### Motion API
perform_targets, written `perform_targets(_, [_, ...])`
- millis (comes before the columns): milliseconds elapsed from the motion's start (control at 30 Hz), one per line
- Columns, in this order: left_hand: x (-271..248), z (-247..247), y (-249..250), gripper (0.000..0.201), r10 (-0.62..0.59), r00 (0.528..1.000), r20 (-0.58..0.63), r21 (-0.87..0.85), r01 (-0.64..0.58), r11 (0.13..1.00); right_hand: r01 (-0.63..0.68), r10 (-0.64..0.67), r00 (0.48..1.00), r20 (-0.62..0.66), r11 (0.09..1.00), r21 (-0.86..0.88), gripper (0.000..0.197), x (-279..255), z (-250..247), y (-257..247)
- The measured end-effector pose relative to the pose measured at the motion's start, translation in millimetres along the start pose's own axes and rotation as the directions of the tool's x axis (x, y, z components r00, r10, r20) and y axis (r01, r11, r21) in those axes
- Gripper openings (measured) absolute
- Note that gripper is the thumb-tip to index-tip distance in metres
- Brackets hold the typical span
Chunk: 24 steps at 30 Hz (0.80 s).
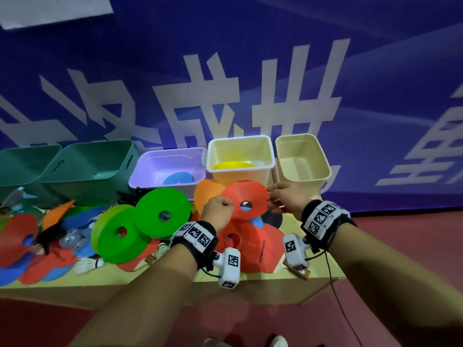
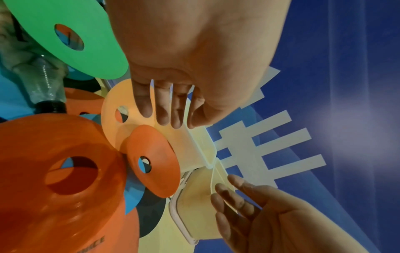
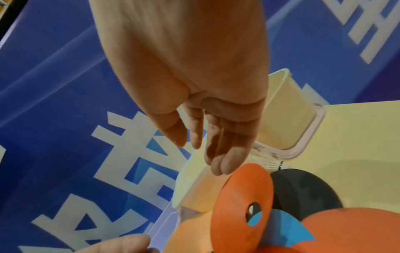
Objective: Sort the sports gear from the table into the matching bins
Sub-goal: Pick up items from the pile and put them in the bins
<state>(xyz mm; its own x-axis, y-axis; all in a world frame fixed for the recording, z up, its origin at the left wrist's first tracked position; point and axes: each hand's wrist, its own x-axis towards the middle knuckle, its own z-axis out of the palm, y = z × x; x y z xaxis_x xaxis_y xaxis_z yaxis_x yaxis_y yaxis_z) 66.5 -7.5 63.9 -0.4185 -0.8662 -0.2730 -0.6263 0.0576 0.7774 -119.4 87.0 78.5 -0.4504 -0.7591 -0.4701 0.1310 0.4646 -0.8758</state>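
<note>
Wrist trackers (image 1: 194,234) sat closest to the lens, both your forearms reaching over the table (image 1: 150,279) edge. Landmark: cream bin (image 1: 240,140), with a yellow disc (image 1: 233,165) inside it. Red disc (image 1: 246,201) stood on edge just in front of that bin, partly covering an orange disc (image 1: 206,194) at the bin's front-left corner. Your left hand (image 1: 218,206) was at the red disc's left rim, fingers bent down over the orange disc; can't tell whether it gripped either one. Your right hand (image 1: 283,199) was in front of the bin's right corner, fingers loose and spread, tips right by the red disc's rim, grasping nothing. Lilac bin (image 1: 170,152), left of the cream bin, held a blue disc (image 1: 179,177). Two green discs (image 1: 162,209) lay front-left of the cream bin.
</note>
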Motion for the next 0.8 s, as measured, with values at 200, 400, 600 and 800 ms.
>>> perform_targets(200, [9, 14, -19, 0.021, -0.05, 0.998, 0.043, 0.038, 0.049, 0.998, -0.139, 0.14, 0.99, -0.013, 0.989, 0.047, 0.018, 22, -4, 43])
perform_targets(400, [13, 12, -50, 0.017, -0.146, 0.989, 0.017, 0.0, 0.146, 0.989, -0.226, 0.226, 0.974, -0.001, 0.973, 0.05, 0.044, 54, 23, 74])
perform_targets(600, [12, 4, -81, 0.022, -0.254, 0.967, 0.01, -0.061, 0.254, 0.965, -0.272, 0.27, 0.962, 0.038, 0.962, 0.038, 0.06, 77, 48, 86])
perform_targets(800, [9, -7, -96, 0.025, -0.307, 0.951, 0.015, -0.13, 0.307, 0.943, -0.304, 0.304, 0.952, 0.018, 0.952, 0.02, 0.038, 88, 62, 86])
